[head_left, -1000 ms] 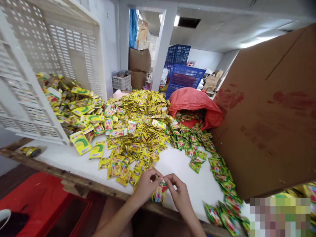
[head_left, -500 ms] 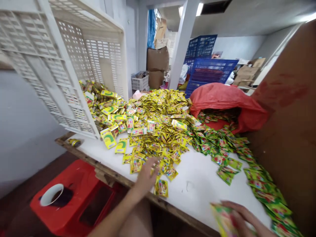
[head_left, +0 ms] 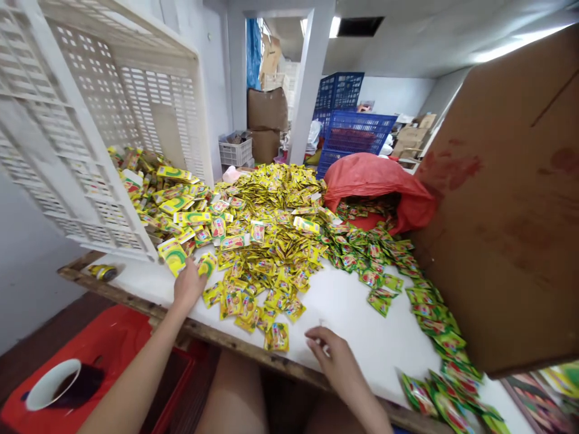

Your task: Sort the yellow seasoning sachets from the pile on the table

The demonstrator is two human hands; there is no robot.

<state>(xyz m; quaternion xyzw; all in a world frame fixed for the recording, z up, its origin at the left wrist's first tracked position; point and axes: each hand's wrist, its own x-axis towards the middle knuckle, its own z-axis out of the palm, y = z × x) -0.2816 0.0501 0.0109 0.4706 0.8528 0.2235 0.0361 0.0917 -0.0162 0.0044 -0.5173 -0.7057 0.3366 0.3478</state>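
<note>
My left hand [head_left: 189, 284] is closed on the edge of a small yellow-and-green box [head_left: 207, 264], at the front of the heap; its fingertips are partly hidden. Another yellow box [head_left: 172, 255] lies just beside the fingers. My right hand [head_left: 337, 361] is held over the white tabletop [head_left: 344, 307] with its fingers loosely bent, thumb and forefinger apart, and no item visible in it. Between the hands spreads a pile of small yellow sachets [head_left: 271, 259]. Green sachets [head_left: 436, 325] lie in an overlapping row on the right, with a few at the near edge [head_left: 418, 392].
A tipped white crate [head_left: 90, 150] spills yellow boxes on the left. A red sack [head_left: 375, 175] opens toward green sachets, beside a large cardboard box [head_left: 502, 211]. A small yellow-wrapped roll [head_left: 103, 272] sits at the left corner. A cup [head_left: 54, 386] stands on a red stool [head_left: 113, 337].
My left hand has moved left from the yellow sachets to the small box. My right hand has let go of a green sachet and come back left. The view has turned right.
</note>
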